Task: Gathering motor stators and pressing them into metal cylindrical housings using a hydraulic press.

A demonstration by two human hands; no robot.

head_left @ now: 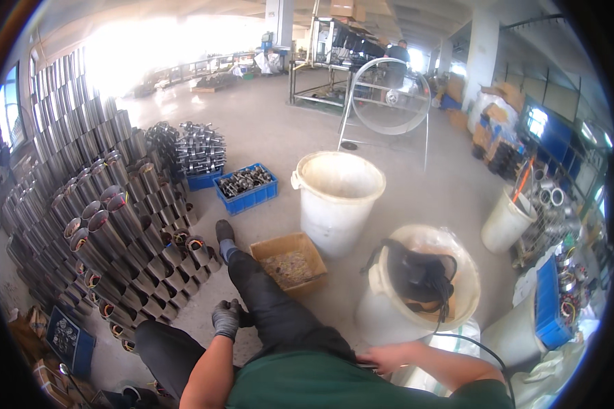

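My left hand [226,320], in a grey glove, hangs between my knees with its fingers curled. Something dark shows beside its fingertips, too unclear to name. My right hand [383,357] is bare and rests at my right hip, fingers closed. A small shiny edge shows under its fingertips; the rest is hidden against my green shirt. Near my right leg sits a cardboard box [308,283] with small loose bits inside. To the right of my leg, a white barrel [372,317] has a black object [416,269] with a cable lying across its top.
Stacked metal tubes [102,238] with coloured wires fill the left side. Ahead stand a blue crate [249,199] of metal parts and another white barrel [338,211]. A round drum fan [392,99] is farther off, with a person [397,53] behind it. A cable [481,346] crosses my right arm.
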